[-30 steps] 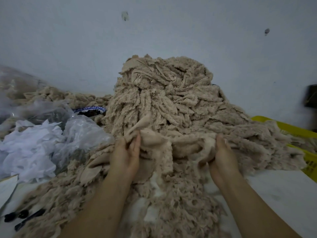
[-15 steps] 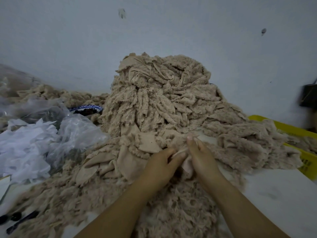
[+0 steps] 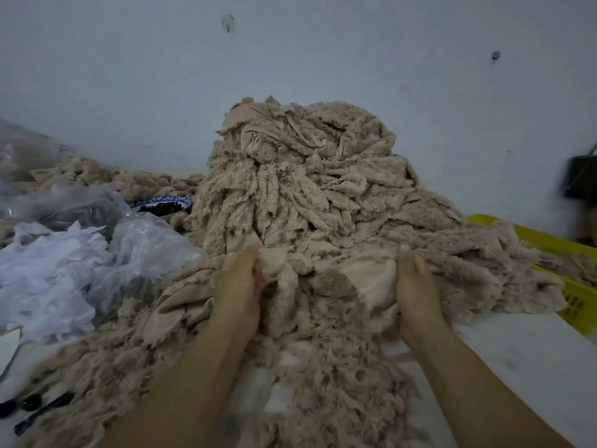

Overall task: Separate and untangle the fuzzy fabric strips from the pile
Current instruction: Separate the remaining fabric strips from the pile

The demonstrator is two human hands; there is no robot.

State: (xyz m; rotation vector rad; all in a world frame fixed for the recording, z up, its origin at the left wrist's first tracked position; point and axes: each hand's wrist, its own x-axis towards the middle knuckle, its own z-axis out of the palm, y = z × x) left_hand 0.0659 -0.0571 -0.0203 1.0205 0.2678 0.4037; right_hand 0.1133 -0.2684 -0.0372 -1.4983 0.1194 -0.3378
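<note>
Hands well apart: the left hand and right hand each grip one end of a beige fuzzy fabric strip, spread at the foot of the tall tangled beige pile on the white desk.

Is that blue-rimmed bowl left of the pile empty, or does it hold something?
Not empty: the bowl holds dark pieces; what they are cannot be told.

No text I can read; dark print on the yellow crate, right of my pile, is blurred.
</note>
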